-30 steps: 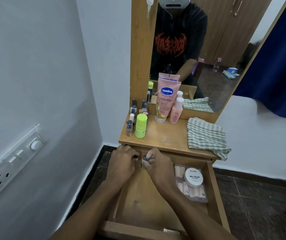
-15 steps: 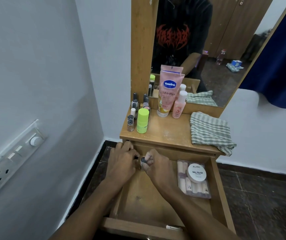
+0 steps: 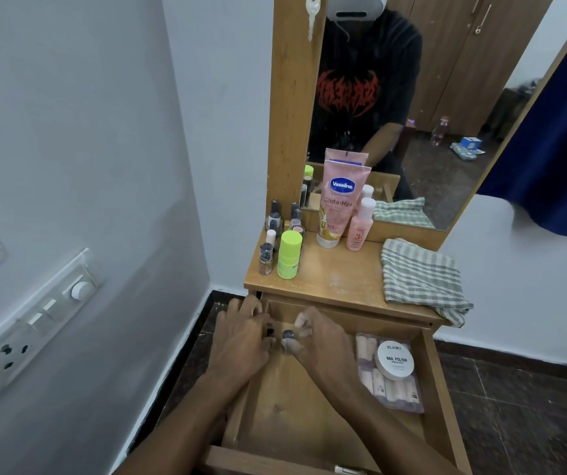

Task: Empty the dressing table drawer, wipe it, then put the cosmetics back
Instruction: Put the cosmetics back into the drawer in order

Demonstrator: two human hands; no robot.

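Note:
The wooden drawer (image 3: 441, 389) stands pulled out under the dressing table top (image 3: 340, 279). My left hand (image 3: 241, 341) is curled at the drawer's back left corner around a small dark-capped item, mostly hidden. Beside it, my right hand (image 3: 323, 341) pinches a small nail polish bottle (image 3: 288, 334) between its fingertips. At the drawer's right side lie a clear pack of pale pads (image 3: 395, 392) and a round white nail polish remover tub (image 3: 394, 358). On the top stand several nail polish bottles (image 3: 268, 255), a green-capped stick (image 3: 289, 255), a pink Vaseline tube (image 3: 338, 204) and a pink bottle (image 3: 360, 224).
A folded green-checked cloth (image 3: 419, 275) lies on the right of the table top, hanging over its edge. A mirror (image 3: 412, 97) rises behind. A white wall with a switch panel (image 3: 35, 323) stands close on the left. Dark tiled floor (image 3: 532, 423) is on the right.
Both hands stay at the drawer's back left corner, barely shifted. The camera view has tilted slightly.

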